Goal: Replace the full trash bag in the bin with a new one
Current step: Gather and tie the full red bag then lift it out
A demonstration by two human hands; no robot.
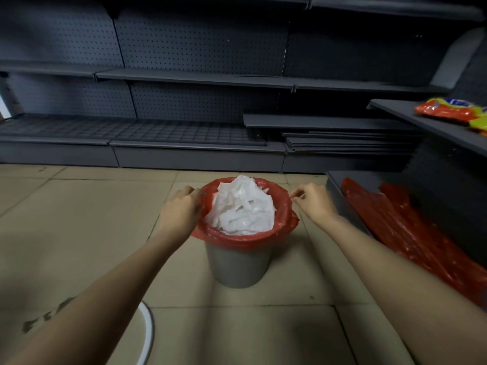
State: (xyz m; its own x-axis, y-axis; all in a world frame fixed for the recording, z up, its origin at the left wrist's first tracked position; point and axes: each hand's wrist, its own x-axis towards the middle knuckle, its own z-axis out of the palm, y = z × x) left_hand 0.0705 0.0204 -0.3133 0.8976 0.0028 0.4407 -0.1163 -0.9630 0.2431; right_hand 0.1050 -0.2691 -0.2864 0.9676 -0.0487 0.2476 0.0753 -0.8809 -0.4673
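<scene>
I am barely started: the red plastic trash bag [245, 239], stuffed with white paper, sits in the grey round bin [238, 264] on the floor. My left hand [181, 209] grips its rim; my right hand [313, 201] pinches near the opposite edge, contact unclear. Spare red bags [411, 233] lie nearby.

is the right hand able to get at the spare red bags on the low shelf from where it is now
Probably yes. The right hand is at the red liner's rim on the bin, and the spare red bags lie uncovered on the low shelf just to its right, with nothing between.
</scene>
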